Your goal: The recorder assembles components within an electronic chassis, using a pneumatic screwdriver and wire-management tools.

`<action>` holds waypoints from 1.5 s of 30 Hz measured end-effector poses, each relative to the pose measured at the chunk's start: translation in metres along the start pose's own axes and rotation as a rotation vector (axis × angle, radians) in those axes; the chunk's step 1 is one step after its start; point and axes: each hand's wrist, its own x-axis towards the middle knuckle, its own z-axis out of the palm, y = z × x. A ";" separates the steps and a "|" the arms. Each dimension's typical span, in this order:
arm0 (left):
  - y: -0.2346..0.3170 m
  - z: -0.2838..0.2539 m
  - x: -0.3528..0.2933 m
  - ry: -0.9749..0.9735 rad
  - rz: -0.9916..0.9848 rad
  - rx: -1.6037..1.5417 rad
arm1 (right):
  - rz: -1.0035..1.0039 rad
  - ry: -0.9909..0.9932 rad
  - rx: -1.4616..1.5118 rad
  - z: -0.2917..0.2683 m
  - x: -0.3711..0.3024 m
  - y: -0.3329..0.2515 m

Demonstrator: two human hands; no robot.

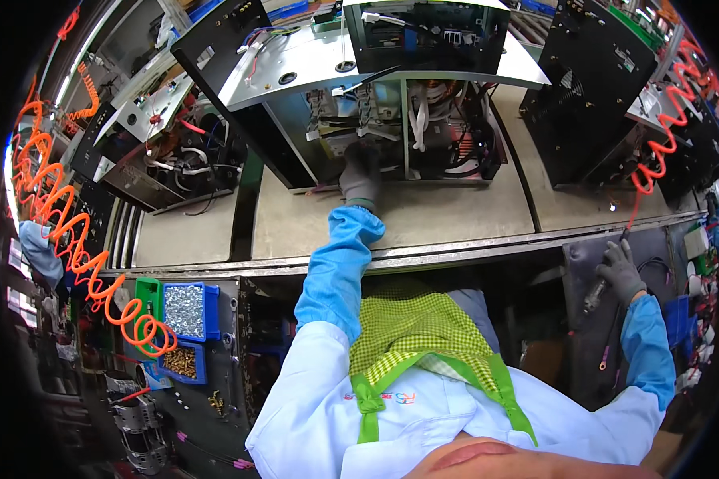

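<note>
My left hand (361,174), in a grey glove, reaches into the lower front of an open metal cabinet (284,136). Its fingers are lost in shadow beside the white connectors and wiring (367,112), so their grip is hidden. Off to the right, my right hand (621,271), also gloved, is over a dark side table (587,259). The fingers are curled on a slim metal air tool (594,296), whose end sticks out on the near side of the palm. An orange coiled hose (653,164) runs down to these fingertips.
More open cabinets stand left (168,152) and right (583,96) on the conveyor. At left, a blue bin of silver screws (185,310) and a bin of brass-coloured parts (180,362) lie beside another orange coiled hose (72,231). A metal edge (439,253) crosses before me.
</note>
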 end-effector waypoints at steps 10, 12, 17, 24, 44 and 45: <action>-0.019 0.015 -0.003 0.136 0.144 0.057 | 0.236 -0.057 1.300 -0.117 0.101 -0.127; -0.012 0.004 -0.007 0.114 0.092 0.064 | 0.334 -0.334 1.685 -0.122 0.122 -0.170; -0.001 -0.001 -0.008 0.006 0.068 0.037 | 0.239 -0.427 2.202 -0.087 0.165 -0.237; 0.010 -0.007 -0.002 -0.029 -0.070 0.113 | 0.088 -0.411 2.435 -0.086 0.204 -0.275; 0.008 -0.009 0.007 -0.264 -0.227 0.252 | 0.181 -0.268 2.462 -0.075 0.248 -0.310; 0.008 -0.008 0.007 -0.248 -0.212 0.258 | 0.183 -0.268 2.462 -0.074 0.248 -0.311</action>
